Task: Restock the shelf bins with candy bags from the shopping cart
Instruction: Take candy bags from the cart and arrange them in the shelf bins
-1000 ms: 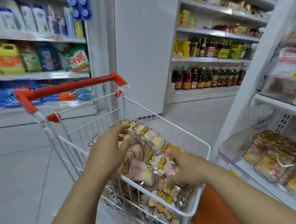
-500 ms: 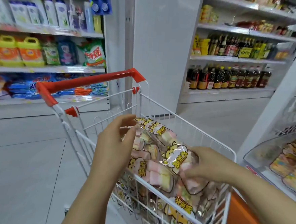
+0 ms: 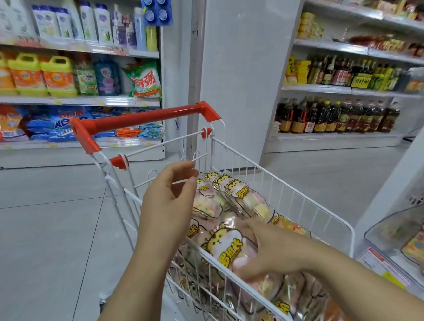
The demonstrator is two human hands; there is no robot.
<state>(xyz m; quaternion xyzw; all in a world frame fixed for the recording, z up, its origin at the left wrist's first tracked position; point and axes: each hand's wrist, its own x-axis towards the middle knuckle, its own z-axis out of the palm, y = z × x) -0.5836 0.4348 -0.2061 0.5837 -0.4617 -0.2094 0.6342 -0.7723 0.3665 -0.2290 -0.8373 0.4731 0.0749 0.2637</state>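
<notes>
One bag (image 3: 225, 246) in right hand (image 3: 272, 254); left hand (image 3: 170, 202) curled.

Left grip (image 3: 170, 202): lifted off the candy bags (image 3: 218, 203); now just beside them at frame centre, fingers loosely curled.
Right grip (image 3: 272, 252): moved to lower right of centre, blurred, holding one bag.
Shelf bin (image 3: 387, 222): shifted to the right edge as the view turned left.
</notes>
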